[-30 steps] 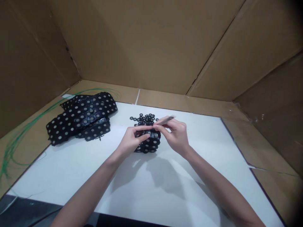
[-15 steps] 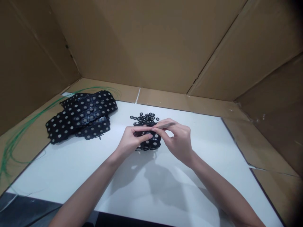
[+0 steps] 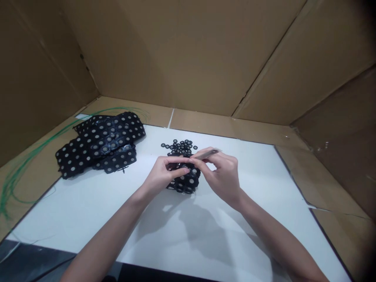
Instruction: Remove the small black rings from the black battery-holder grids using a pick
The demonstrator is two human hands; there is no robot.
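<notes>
My left hand (image 3: 161, 172) is closed, thumb and index finger pinching a small black piece with pale round dots (image 3: 183, 182). That piece hangs below the fingers, just above the white board. In the fingers of my right hand (image 3: 222, 172) lies a slim grey tool (image 3: 210, 153), slanting up and right; its exact kind is not clear. The right fingertips meet the left index fingertip at the upper edge of the dotted piece, and the tool's tip is hidden there. Behind the hands, several loose black rings with pale centres (image 3: 182, 145) lie in a cluster.
Larger black dotted sheets (image 3: 79, 154) are stacked at the left on the white board (image 3: 258, 188). Thin green strands (image 3: 38, 150) curve along the far left edge. Cardboard walls (image 3: 182, 55) rise at the back and both sides.
The dotted piece has tilted, its lower edge now hanging slightly lower. The tool in my right hand has turned a little, its rear end showing more. The hands stay nearly in place.
</notes>
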